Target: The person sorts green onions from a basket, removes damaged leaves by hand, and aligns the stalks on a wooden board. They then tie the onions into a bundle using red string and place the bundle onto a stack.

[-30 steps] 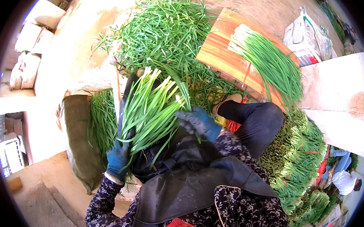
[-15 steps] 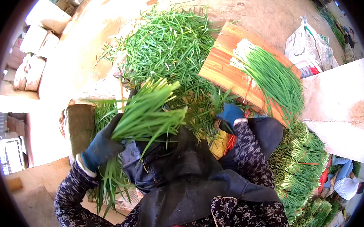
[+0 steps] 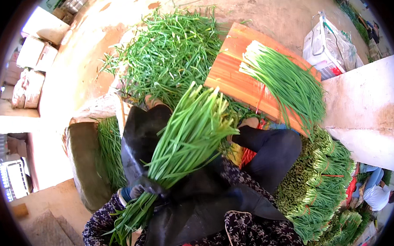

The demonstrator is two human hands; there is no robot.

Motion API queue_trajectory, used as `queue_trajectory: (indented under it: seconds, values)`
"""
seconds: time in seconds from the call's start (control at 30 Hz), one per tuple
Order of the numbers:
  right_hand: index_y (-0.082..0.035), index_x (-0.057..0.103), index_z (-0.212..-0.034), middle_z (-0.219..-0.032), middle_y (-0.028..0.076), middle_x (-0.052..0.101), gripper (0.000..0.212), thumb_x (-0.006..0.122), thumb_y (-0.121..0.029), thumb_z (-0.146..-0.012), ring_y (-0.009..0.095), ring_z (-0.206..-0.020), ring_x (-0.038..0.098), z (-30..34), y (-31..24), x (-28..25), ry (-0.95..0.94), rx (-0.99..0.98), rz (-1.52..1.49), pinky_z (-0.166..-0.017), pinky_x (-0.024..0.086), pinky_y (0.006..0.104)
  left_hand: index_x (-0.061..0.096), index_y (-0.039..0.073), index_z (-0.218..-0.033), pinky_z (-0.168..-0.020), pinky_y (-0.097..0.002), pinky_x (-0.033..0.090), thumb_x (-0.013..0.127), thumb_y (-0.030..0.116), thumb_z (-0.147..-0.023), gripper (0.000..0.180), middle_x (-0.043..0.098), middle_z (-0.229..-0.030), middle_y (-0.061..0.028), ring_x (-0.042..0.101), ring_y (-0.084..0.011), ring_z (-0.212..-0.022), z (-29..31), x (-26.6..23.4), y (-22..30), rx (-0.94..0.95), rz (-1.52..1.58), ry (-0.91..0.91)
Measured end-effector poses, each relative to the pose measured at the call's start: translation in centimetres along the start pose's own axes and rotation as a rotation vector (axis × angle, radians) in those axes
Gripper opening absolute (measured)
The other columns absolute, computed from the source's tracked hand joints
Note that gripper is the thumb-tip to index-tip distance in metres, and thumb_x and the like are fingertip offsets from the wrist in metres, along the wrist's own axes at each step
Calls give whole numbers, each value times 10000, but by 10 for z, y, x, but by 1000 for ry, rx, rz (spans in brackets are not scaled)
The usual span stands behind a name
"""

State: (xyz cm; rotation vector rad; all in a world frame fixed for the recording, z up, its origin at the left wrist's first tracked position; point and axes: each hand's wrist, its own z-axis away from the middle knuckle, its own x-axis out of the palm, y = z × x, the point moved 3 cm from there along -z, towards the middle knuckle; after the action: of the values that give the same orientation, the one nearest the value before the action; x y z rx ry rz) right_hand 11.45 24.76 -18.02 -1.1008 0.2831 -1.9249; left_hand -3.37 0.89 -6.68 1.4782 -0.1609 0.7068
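Note:
My left hand (image 3: 142,189), in a blue and black glove, is wrapped round a loose bunch of Chinese chives (image 3: 191,132) near its leafy end. The bunch slants across my lap, pale cut ends pointing up and away, leaf tips hanging below the hand. My right forearm in its patterned sleeve (image 3: 241,176) reaches in behind the bunch; the right hand itself is hidden, so its fingers do not show. On the orange wooden board (image 3: 223,71) to the right lies another bunch of chives (image 3: 287,84), with a red tie strand beside it.
A heap of loose green leaves (image 3: 172,53) covers the floor ahead. Tied chive bundles (image 3: 318,188) are stacked at my right. More chives (image 3: 110,144) lie beside a dark padded roll (image 3: 89,163) at my left. A white basket (image 3: 330,47) stands beyond the board; another person (image 3: 376,196) sits far right.
My left hand has drawn down and inward with the chives, whose cut ends now point up and away. The right hand has moved from beside the board to behind the bunch.

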Motion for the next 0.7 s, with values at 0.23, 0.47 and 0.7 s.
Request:
queue_trajectory:
  seconds: [0.23, 0.47, 0.7]
  values:
    - [-59, 622, -1176, -966, 108, 694, 464, 548, -452, -942, 302, -891, 669, 100, 28, -16, 123, 8, -135, -770, 538, 398, 524, 32, -1295, -859, -489, 514, 617, 260, -942, 431, 641, -1145, -168, 612, -351, -1047, 29, 34, 6, -496, -136, 247]
    - [-53, 601, -1202, -992, 105, 687, 475, 540, -450, -948, 291, -912, 666, 136, 37, -15, 201, -17, -226, -776, 539, 389, 329, -27, -1448, -993, -327, 431, 690, 104, -820, 737, 549, -1298, -172, 532, -208, -1193, 23, 41, 96, -693, -1021, 299]
    - [-47, 581, -1228, -1018, 102, 680, 487, 533, -447, -954, 281, -933, 662, 135, 29, -3, 193, -113, -341, -781, 541, 380, 183, 18, -1505, -981, -339, 461, 706, 59, -798, 881, 556, -1294, -200, 597, -261, -1126, -83, -18, 48, -297, -202, 404]
